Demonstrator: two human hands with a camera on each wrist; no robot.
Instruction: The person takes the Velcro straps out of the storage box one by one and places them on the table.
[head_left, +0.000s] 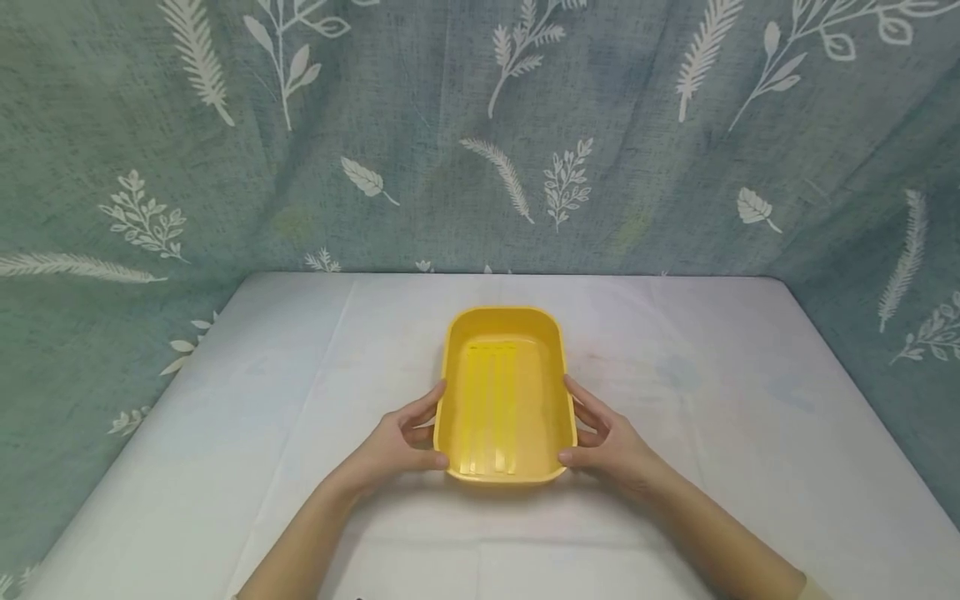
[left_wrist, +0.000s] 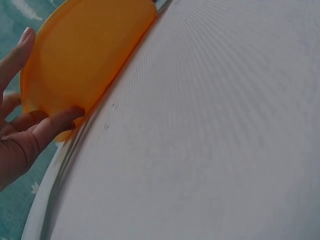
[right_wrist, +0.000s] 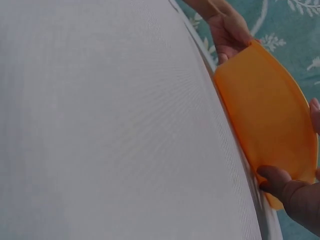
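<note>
A yellow rectangular plastic tray point(head_left: 536, 400) with rounded corners and raised walls is held between both hands over the table, its inside facing up. My left hand point(head_left: 401, 442) grips its left side, the thumb at the near corner and the fingers spread along the outer wall. On the opposite side my right hand point(head_left: 607, 442) holds it in a mirrored way. The left wrist view has the tray's outer face point(left_wrist: 90, 55) in orange tones, with fingertips against its lower edge. In the right wrist view, fingers point(right_wrist: 275, 177) also touch that edge.
A white cloth point(head_left: 225, 467) covers the table, with soft creases running across it. Behind and at both sides hangs a green-blue curtain point(head_left: 420, 108) printed with white leaves. The table's far edge meets that curtain.
</note>
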